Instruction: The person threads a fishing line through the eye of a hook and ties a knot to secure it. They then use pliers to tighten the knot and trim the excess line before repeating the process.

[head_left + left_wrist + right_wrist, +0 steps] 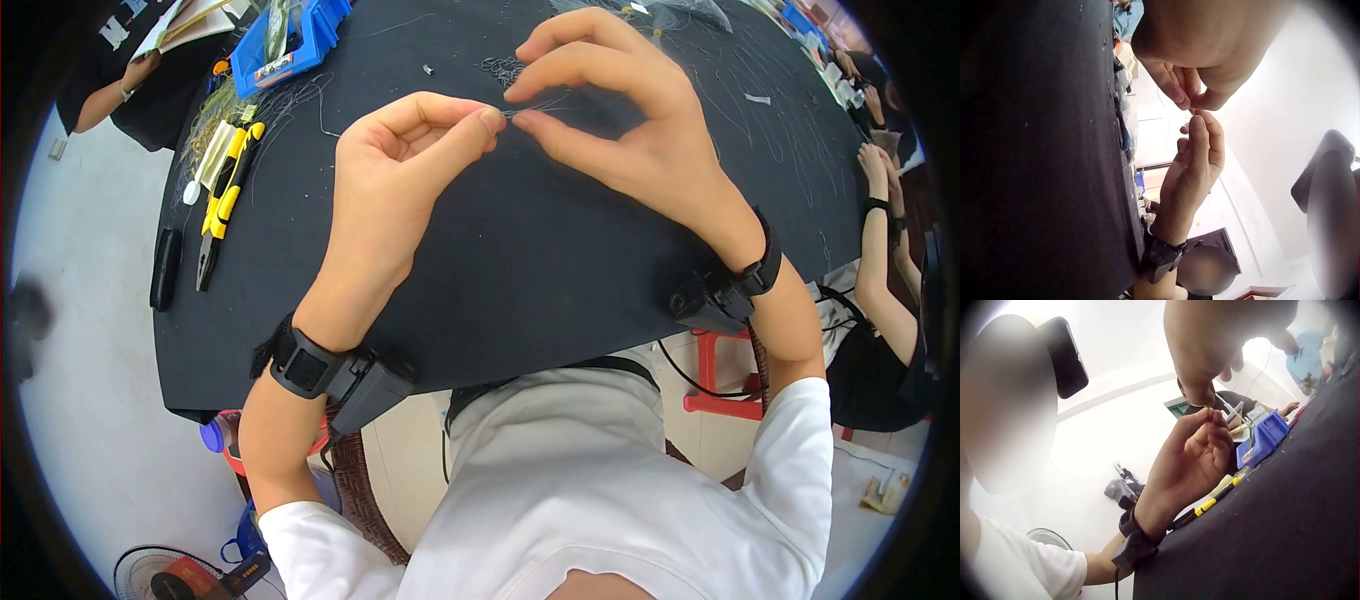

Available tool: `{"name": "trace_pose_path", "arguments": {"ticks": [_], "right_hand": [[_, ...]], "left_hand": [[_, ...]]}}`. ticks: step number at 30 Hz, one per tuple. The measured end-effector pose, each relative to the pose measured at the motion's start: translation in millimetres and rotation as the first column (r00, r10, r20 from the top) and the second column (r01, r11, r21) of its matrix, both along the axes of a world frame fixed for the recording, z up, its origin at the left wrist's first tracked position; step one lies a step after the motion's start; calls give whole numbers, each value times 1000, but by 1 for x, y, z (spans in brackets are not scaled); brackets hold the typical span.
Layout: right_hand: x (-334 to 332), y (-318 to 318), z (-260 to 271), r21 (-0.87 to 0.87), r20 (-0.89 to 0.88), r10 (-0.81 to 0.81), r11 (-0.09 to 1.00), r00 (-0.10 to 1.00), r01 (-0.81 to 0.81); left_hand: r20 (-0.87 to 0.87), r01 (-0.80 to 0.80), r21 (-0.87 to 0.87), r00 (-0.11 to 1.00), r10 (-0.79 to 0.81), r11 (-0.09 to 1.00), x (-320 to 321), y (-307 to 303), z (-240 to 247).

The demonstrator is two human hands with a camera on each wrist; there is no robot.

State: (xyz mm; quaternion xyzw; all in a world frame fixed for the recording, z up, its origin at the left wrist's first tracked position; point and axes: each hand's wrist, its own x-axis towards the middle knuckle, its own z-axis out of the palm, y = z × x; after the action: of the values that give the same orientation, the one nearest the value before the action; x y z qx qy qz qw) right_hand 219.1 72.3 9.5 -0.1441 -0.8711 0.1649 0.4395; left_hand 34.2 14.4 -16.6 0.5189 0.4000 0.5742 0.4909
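My left hand (395, 180) pinches a fine, thread-like strand between thumb and forefinger, above the black table (540, 290). Loose ends of the strand (545, 105) fan out to the right of that pinch. Close beside it is my right hand (640, 120), its thumb tip right at the left fingertips. A gap shows between the right thumb and the bent fingers in the head view. Both hands meet at the fingertips in the left wrist view, the right hand (1188, 169) being the lower one there. Beyond the fingertips lies a small dark tangle (502, 70) on the table.
Yellow-and-black pliers (225, 200) and a black case (166, 268) lie along the left edge. A blue bin (290, 45) stands at the back left. Loose thin strands (790, 120) spread over the right side. Other people sit around the table.
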Motion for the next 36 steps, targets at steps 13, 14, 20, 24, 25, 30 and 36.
{"name": "trace_pose_path", "arguments": {"ticks": [13,14,20,24,25,30,36], "right_hand": [[-5,2,-3,131,-60,2,991,998,6],[-6,2,-3,140,-70,-1,990,998,11],[-7,0,-3,142,-111,9,990,994,7],[-9,4,-6,155,-148,59,987,987,-35],[-9,3,-5,153,-141,51,988,989,-30],[-8,-1,-2,129,-95,-4,991,995,17],[-9,-1,-3,125,-97,-6,992,995,18]], "left_hand": [[55,23,-17,998,-22,1000,4,-1,-1],[65,24,-25,998,-22,999,5,-1,-1],[132,10,-40,991,-5,999,7,-3,3],[136,5,-26,991,-1,1000,7,-2,1],[138,9,-26,990,-5,1000,7,-2,1],[147,40,-42,989,-33,998,8,-3,2],[113,33,-16,993,-31,999,7,-3,0]]}}
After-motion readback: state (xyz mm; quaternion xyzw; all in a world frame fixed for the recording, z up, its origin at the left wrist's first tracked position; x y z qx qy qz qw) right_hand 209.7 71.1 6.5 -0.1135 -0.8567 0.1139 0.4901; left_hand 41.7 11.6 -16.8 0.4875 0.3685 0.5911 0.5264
